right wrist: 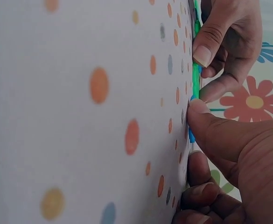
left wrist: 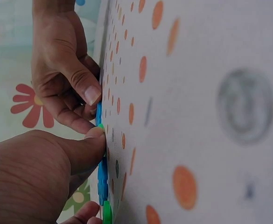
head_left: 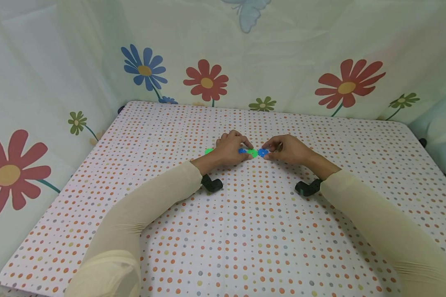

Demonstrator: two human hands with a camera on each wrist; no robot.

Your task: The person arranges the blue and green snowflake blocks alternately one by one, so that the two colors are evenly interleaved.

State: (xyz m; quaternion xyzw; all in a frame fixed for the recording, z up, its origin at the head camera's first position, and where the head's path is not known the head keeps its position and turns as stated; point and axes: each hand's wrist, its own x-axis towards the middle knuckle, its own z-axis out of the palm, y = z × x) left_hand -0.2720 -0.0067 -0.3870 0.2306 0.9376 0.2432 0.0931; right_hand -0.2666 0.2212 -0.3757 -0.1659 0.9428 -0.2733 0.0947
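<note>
A row of flat, notched plastic disc pieces lies on the table, green and blue by turns. My left hand [head_left: 231, 149] pinches a green disc [head_left: 252, 153] between thumb and fingers. To its right, my right hand [head_left: 289, 149] pinches a blue disc [head_left: 262, 153] by its edge. The two discs meet edge to edge; whether their slots interlock is too small to tell. Another blue disc [left wrist: 102, 182] shows below my left thumb in the left wrist view, followed by a second green disc [left wrist: 107, 213]. My left hand partly covers the row in the head view.
The table [head_left: 223, 231] wears a white cover with coloured dots. Black wrist-worn devices, the left one [head_left: 212, 184] and the right one [head_left: 307, 188], sit just under the forearms. Behind the table's far edge hangs a flower-printed curtain [head_left: 275, 62].
</note>
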